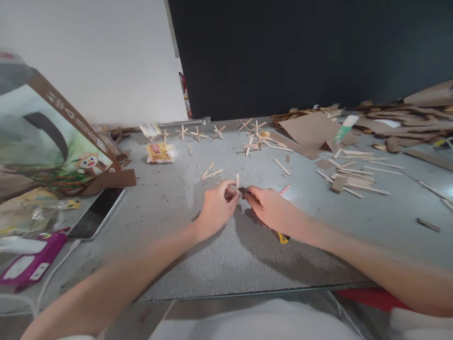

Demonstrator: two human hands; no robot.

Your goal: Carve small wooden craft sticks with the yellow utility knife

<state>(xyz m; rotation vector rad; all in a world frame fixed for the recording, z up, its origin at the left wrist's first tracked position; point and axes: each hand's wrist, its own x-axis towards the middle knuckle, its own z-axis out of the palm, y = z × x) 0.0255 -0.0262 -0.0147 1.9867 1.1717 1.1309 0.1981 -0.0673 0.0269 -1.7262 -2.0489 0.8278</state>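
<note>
Pinched between the fingers of my left hand (pixel 216 208) is a pale wooden craft stick (pixel 238 180), held upright over the table. My right hand (pixel 272 207) is closed around a utility knife (pixel 283 238); its yellow and black end sticks out below the palm, and its dark tip meets the side of the stick. Just beyond my left hand lie craft sticks (pixel 212 174) arranged in a V. A red-and-white striped thing (pixel 284 189) shows behind my right hand, partly hidden. Farther back stand several star shapes made of crossed sticks (pixel 219 132).
On the right is a loose pile of craft sticks (pixel 354 182) with brown cardboard (pixel 304 130) behind. A glue tube (pixel 346 128) leans there. To the left are a phone (pixel 97 213), a purple power strip (pixel 38 259), a printed box (pixel 56 132) and a yellow packet (pixel 161 153).
</note>
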